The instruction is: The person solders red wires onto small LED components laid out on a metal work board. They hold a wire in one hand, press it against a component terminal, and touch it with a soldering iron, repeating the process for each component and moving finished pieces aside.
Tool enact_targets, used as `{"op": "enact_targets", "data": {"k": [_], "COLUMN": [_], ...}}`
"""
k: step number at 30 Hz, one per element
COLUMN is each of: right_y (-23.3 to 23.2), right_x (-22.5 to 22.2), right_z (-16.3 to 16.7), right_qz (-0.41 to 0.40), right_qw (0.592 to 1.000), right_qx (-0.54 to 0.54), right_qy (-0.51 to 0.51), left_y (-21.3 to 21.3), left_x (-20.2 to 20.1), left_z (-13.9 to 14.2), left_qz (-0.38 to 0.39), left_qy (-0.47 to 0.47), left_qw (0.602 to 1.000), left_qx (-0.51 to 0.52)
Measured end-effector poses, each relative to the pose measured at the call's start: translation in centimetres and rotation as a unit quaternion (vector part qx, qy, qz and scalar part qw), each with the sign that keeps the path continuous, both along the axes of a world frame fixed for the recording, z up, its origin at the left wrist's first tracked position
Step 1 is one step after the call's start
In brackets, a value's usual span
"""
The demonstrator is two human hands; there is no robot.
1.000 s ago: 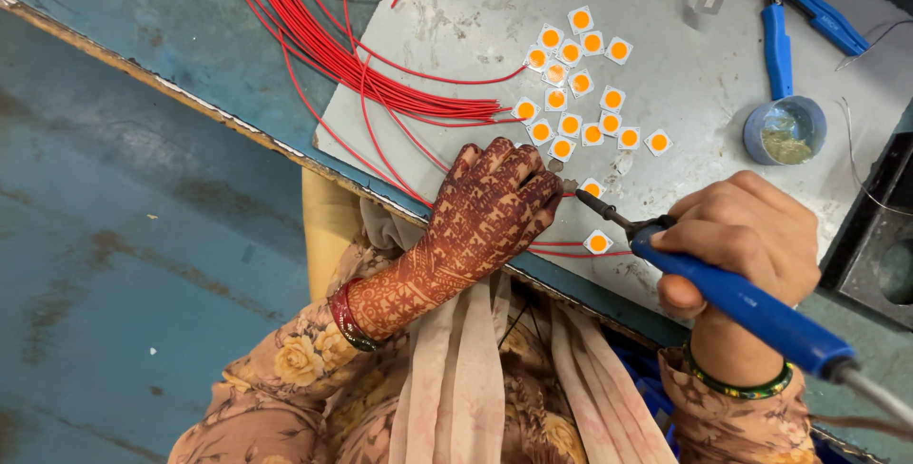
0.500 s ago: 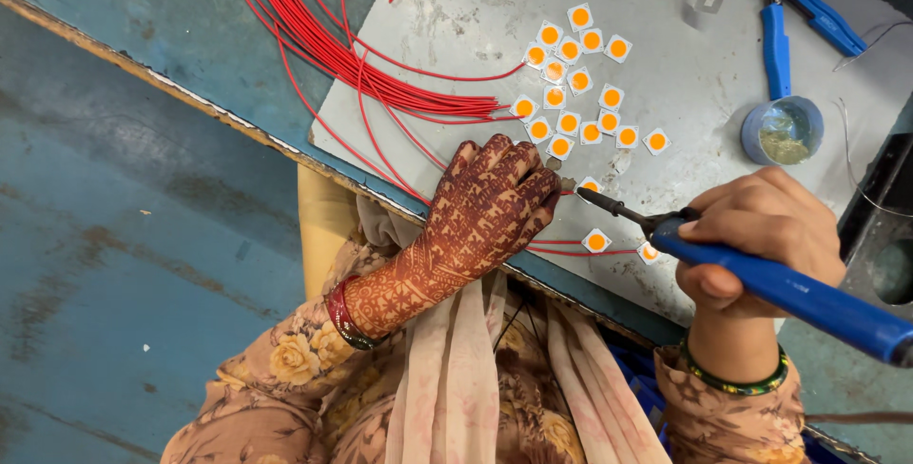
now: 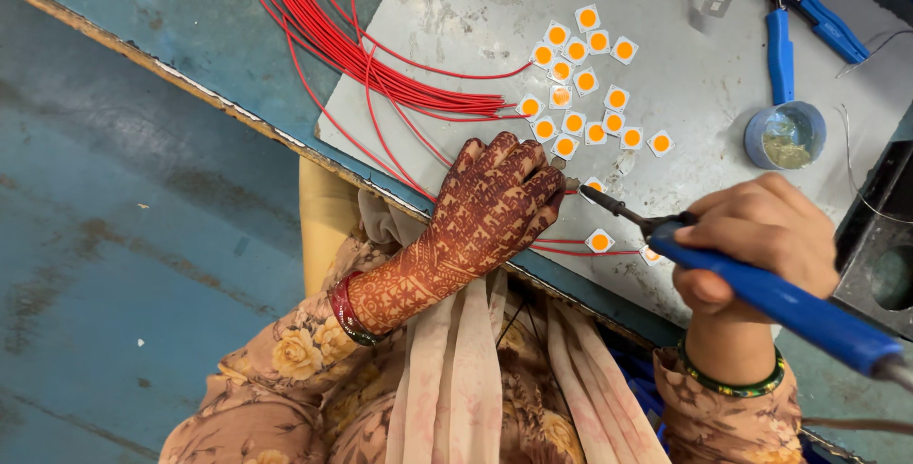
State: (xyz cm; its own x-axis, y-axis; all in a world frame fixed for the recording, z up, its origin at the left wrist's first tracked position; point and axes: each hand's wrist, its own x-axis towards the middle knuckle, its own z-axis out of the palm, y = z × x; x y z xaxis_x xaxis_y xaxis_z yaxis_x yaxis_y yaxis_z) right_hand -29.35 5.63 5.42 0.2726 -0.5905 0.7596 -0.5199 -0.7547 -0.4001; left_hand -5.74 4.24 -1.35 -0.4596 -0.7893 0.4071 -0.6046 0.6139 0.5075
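Bench edge [image 3: 238, 112] runs diagonally from 10 o'clock down to 4 o'clock, blue floor [image 3: 124, 264] open below-left of it. Grey work plate [image 3: 704, 93] fills the upper right; bare room on it at 1 o'clock, between the chip cluster and the blue cutters [image 3: 782, 41]. Red wires [image 3: 380, 55] fan across its left edge from 12 o'clock. Left hand [image 3: 495, 203], hennaed, lies flat near the plate's near edge, fingers together, pinning a red wire end beside an orange-centred LED chip [image 3: 594, 185]. Right hand [image 3: 761, 236] at 3 o'clock is closed round the blue soldering iron [image 3: 761, 288], tip just beside that chip, contact unclear. Small flux tub [image 3: 785, 136] near 2 o'clock. Versus half a second earlier: hands and iron hold nearly the same pose.
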Motion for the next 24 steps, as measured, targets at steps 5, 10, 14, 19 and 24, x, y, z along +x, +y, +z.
{"op": "enact_targets", "data": {"k": [5, 10, 14, 19, 24], "right_y": [-1.1, -0.9, -0.4, 0.1, 0.1], "right_x": [-1.4, -1.5, -0.6, 0.2, 0.5], "right_z": [-0.8, -1.0, -0.8, -0.1, 0.3], "right_qz": [0.01, 0.004, 0.001, -0.013, -0.009], "right_qw": [0.994, 0.996, 0.998, 1.0, 1.0], "right_qx": [-0.086, -0.068, -0.035, 0.004, -0.003], "right_qy": [-0.064, -0.064, -0.049, 0.001, 0.006], "left_y": [0.1, 0.1, 0.0, 0.0, -0.1], "left_x": [0.0, 0.1, 0.2, 0.0, -0.2], "left_z": [-0.1, -0.1, -0.1, -0.2, -0.1], "left_qz": [0.005, 0.004, -0.006, 0.01, 0.002], "left_qy": [0.015, 0.013, 0.018, 0.014, -0.011], "left_qw": [1.0, 1.0, 1.0, 0.999, 1.0], "left_qx": [-0.013, -0.018, 0.002, -0.027, 0.002]}}
